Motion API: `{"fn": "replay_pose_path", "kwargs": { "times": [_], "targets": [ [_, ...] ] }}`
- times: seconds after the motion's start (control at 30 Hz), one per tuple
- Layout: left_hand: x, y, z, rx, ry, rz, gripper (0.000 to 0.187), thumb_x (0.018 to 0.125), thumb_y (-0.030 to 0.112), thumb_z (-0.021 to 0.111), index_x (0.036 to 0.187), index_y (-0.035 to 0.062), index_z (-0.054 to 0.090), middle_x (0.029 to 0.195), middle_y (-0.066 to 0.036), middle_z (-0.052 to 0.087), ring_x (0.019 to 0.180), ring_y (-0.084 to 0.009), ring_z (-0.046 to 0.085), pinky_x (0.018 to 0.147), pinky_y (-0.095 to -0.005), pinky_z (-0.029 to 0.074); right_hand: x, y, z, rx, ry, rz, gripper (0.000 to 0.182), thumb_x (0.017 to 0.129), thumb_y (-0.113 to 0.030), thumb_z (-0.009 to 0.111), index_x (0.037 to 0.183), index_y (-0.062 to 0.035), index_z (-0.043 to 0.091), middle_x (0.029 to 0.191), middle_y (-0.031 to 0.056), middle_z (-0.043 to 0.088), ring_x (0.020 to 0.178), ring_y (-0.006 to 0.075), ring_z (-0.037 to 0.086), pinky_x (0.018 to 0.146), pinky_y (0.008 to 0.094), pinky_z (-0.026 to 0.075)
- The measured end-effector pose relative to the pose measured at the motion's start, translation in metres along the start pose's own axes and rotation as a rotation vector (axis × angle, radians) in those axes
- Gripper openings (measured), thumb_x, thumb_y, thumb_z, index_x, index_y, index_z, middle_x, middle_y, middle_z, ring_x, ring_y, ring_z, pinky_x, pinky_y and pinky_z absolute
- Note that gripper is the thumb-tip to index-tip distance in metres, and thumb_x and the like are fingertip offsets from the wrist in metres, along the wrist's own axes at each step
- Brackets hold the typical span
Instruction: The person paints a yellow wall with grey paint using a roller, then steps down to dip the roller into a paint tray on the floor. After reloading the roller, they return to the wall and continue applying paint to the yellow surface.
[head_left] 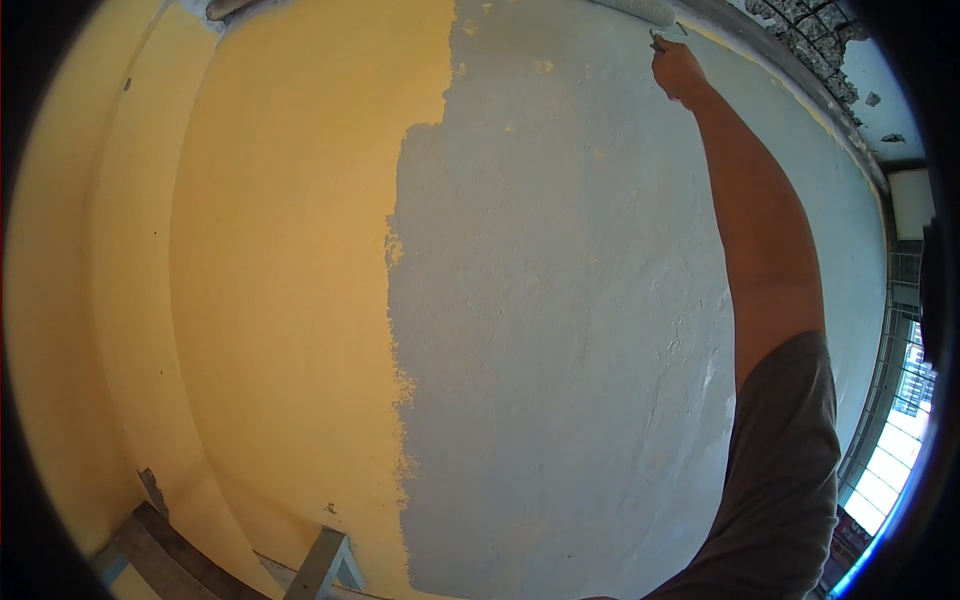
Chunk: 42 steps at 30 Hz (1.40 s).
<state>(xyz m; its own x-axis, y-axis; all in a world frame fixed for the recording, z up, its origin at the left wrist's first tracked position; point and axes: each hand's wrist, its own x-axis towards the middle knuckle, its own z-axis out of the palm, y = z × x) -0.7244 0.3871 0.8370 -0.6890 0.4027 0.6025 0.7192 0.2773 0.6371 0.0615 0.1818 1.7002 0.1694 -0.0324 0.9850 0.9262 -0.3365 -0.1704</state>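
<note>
My right hand is raised high on the right, its fingers wrapped round the handle of a paint roller. The pale roller sleeve lies against the wall at the top edge of the view, partly cut off. Grey paint covers the right part of the wall, with a few small yellow flecks showing through near the top. To its left the wall is yellow, and the border between the two colours is ragged. My left hand is out of view.
Broken concrete with exposed bars shows at the upper right. A barred window stands at the far right. At the lower left are a brown wooden piece and a grey-brown frame close to the wall.
</note>
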Motion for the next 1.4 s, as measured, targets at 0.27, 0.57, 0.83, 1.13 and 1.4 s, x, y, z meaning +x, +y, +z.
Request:
{"fn": "replay_pose_path", "kwargs": {
  "times": [0.27, 0.57, 0.83, 1.13, 1.4],
  "targets": [
    [-0.003, 0.010, -0.015, -0.033, -0.078, 0.026, 0.077, 0.091, 0.037, 0.076, 0.153, -0.0009, 0.051, 0.132, -0.017, 0.068, 0.123, -0.0404, 0.062, 0.100, -0.0575, 0.050, -0.143, 0.035, 0.004, 0.001, 0.051, -0.017, 0.052, 0.104, -0.022, 0.048, 0.155, -0.0203, 0.054, 0.122, 0.0258, 0.072, 0.107, 0.0396, 0.073, 0.091, 0.0479, 0.057],
    [-0.012, -0.006, 0.022, -0.106, -0.005, 0.227, 0.078, 0.091, 0.035, 0.077, 0.155, 0.0002, 0.048, 0.133, -0.016, 0.066, 0.128, -0.0406, 0.058, 0.106, -0.0576, 0.046, -0.253, 0.011, -0.019, 0.125, 0.034, 0.071, 0.049, 0.107, -0.024, 0.051, 0.156, -0.0200, 0.055, 0.127, 0.0255, 0.071, 0.112, 0.0401, 0.070, 0.100, 0.0445, 0.052],
    [-0.005, 0.023, -0.024, -0.050, -0.263, 0.005, 0.077, 0.094, 0.032, 0.076, 0.157, 0.0016, 0.045, 0.134, -0.015, 0.065, 0.128, -0.0398, 0.057, 0.105, -0.0579, 0.047, -0.234, -0.025, -0.007, 0.059, -0.023, 0.037, 0.050, 0.106, -0.022, 0.049, 0.155, -0.0208, 0.054, 0.126, 0.0266, 0.071, 0.115, 0.0450, 0.068, 0.099, 0.0498, 0.053],
    [-0.007, 0.045, -0.033, 0.006, -0.221, -0.035, 0.075, 0.096, 0.034, 0.075, 0.156, -0.0006, 0.046, 0.137, -0.017, 0.064, 0.126, -0.0401, 0.059, 0.106, -0.0553, 0.046, -0.227, -0.035, 0.006, -0.077, -0.038, -0.023, 0.053, 0.106, -0.019, 0.048, 0.159, -0.0220, 0.048, 0.125, 0.0269, 0.071, 0.114, 0.0481, 0.068, 0.099, 0.0526, 0.053],
    [-0.004, 0.026, -0.023, -0.154, -0.262, 0.052, 0.068, 0.096, 0.029, 0.077, 0.150, -0.0030, 0.051, 0.134, -0.023, 0.065, 0.123, -0.0402, 0.061, 0.105, -0.0526, 0.048, -0.266, -0.025, 0.005, -0.071, -0.067, 0.036, 0.052, 0.108, -0.019, 0.048, 0.161, -0.0212, 0.046, 0.125, 0.0266, 0.071, 0.111, 0.0459, 0.070, 0.096, 0.0513, 0.055]
  ]
}}
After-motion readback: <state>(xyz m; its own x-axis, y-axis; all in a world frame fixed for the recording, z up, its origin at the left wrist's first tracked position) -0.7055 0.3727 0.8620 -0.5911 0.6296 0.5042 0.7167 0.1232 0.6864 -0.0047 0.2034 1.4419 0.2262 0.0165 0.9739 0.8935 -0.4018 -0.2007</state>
